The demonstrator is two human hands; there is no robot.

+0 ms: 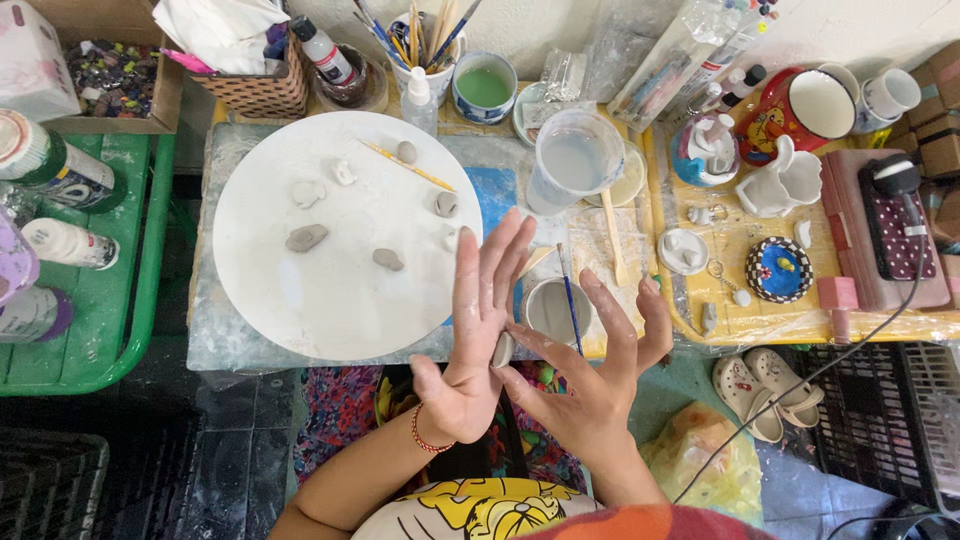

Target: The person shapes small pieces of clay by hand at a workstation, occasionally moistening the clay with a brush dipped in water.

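Left hand point(470, 340) upright, fingers spread wide, palm turned toward the right hand point(590, 380). A small grey clay lump point(503, 349) sits pressed between the left palm and the right fingertips point(522, 336); both hands flat and open, neither curled around it. The hands hover over the desk's front edge, just right of the round white board point(340, 230). On the board: several more grey clay bits point(306, 238) (loosely scattered, well apart) and a thin yellow tool point(405, 165) near its back edge. A small cup point(553, 310) with a blue-handled brush point(570, 298) stands behind the right hand. Clear jug of cloudy water point(575, 160) further back.
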